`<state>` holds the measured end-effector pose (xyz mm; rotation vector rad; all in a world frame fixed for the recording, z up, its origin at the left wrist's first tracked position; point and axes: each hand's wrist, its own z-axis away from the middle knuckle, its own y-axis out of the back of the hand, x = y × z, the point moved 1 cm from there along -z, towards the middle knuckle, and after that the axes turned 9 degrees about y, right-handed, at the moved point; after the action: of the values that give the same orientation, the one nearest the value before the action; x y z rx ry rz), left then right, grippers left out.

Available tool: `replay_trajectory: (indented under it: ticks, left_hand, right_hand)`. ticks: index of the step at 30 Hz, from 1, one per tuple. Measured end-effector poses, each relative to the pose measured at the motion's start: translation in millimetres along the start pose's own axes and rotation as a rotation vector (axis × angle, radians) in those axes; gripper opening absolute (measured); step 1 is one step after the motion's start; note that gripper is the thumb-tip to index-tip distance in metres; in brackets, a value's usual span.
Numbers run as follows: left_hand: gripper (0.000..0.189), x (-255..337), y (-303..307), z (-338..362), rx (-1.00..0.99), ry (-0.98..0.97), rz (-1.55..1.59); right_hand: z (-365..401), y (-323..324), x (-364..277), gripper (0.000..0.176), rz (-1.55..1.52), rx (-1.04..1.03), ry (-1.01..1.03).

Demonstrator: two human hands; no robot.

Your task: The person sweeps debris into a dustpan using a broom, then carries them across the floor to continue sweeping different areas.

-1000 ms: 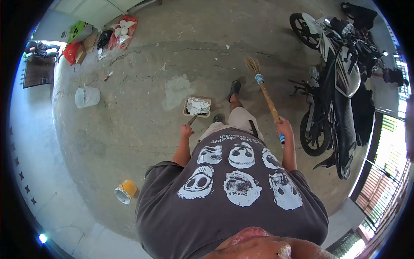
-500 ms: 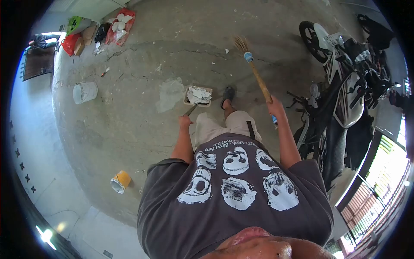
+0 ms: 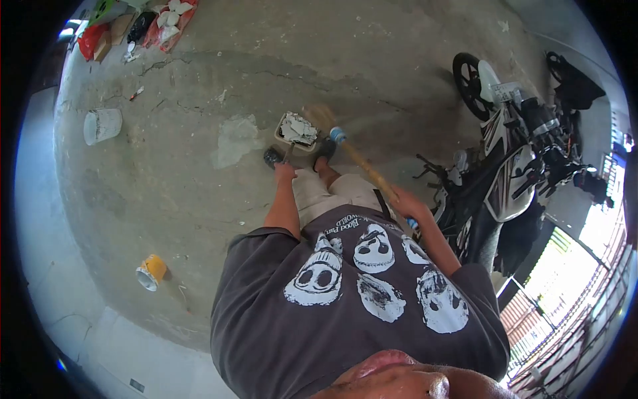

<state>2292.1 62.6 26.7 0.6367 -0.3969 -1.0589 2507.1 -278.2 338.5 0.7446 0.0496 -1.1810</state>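
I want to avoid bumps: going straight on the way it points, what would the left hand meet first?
Past the dark handle it grips, the left hand would probably meet the beige rectangular tray of white debris; depth is unclear.

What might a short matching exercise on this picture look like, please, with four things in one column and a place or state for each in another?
Column one
1. Broom
2. Dustpan
3. Motorcycle
4. White bucket

Column two
A. Standing at the person's right
B. Loaded with white scraps
C. On the floor at the person's left, in neither hand
D. Gripped in the right hand

Right pairs: 1-D, 2-B, 3-A, 4-C
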Motion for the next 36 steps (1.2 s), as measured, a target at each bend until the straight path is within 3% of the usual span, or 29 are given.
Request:
replay_trajectory:
  ticks: [1,2,3,4,6,7,9,10,12,13,15,16,18,19,21,25,27,31,35,36]
  left_hand:
    - [0.056,17,-34,-12,0.006,-0.003,0.014]
    - [0.057,18,-65,-31,-0.066,0.196,0.269]
    - [0.059,8,-86,-63,-0.143,0.397,0.520]
    - [0.059,18,-57,-41,-0.147,0.398,0.528]
    - [0.060,14,34,-7,-0.228,0.283,0.242]
    - [0.060,14,21,-8,-0.237,0.289,0.246]
    - [0.064,7,-9,-19,-0.145,0.541,0.712]
    - [0.064,1,-15,-12,-0.145,0.552,0.713]
    - [0.071,-5,-3,7,-0.022,0.212,0.331]
    - [0.071,-9,-6,6,-0.020,0.215,0.328]
    - [0.047,-19,-58,-14,-0.058,0.381,1.128]
    - [0.047,-22,-48,-7,-0.058,0.379,1.122]
    - [0.052,-23,-8,21,0.107,0.079,0.351]
    - [0.052,-22,2,26,0.106,0.076,0.345]
    - [0.057,-24,7,31,0.001,0.370,0.947]
    - [0.058,-27,5,26,0.033,0.482,1.051]
    - [0.055,-27,19,30,-0.077,0.541,1.161]
    - [0.053,-20,37,35,-0.121,0.522,1.079]
    - [0.054,-11,-3,4,-0.088,0.497,0.989]
    - [0.056,-10,-5,0,-0.102,0.503,0.917]
  right_hand:
    - [7,5,4,0.058,-0.015,0.023,0.127]
    - [15,20,-2,0.058,-0.002,0.022,0.124]
    - [27,43,-19,0.058,-0.186,-0.104,-0.052]
    - [34,55,-29,0.058,-0.372,-0.230,-0.230]
    - [42,58,-24,0.057,-0.360,-0.196,-0.231]
    - [45,60,-22,0.057,-0.356,-0.157,-0.229]
    - [46,72,-28,0.057,-0.354,-0.132,-0.241]
    - [46,77,-31,0.057,-0.355,-0.095,-0.257]
    - [41,79,-22,0.057,-0.338,-0.058,-0.256]
    - [39,79,-18,0.058,-0.324,-0.015,-0.265]
    - [34,79,-16,0.058,-0.323,-0.002,-0.319]
    - [33,78,-14,0.058,-0.318,0.011,-0.377]
    - [32,71,-13,0.056,-0.265,0.036,-0.395]
    - [31,66,-11,0.055,-0.206,0.058,-0.413]
    - [26,44,4,0.054,-0.117,0.077,-0.388]
    - [36,24,-15,0.054,0.073,0.078,-0.338]
    - [37,20,-27,0.055,0.028,0.001,-0.316]
    - [40,11,-40,0.057,-0.008,-0.158,-0.161]
    - [54,45,-49,0.058,-0.094,-0.213,-0.131]
    - [61,61,-53,0.058,-0.213,-0.239,-0.214]
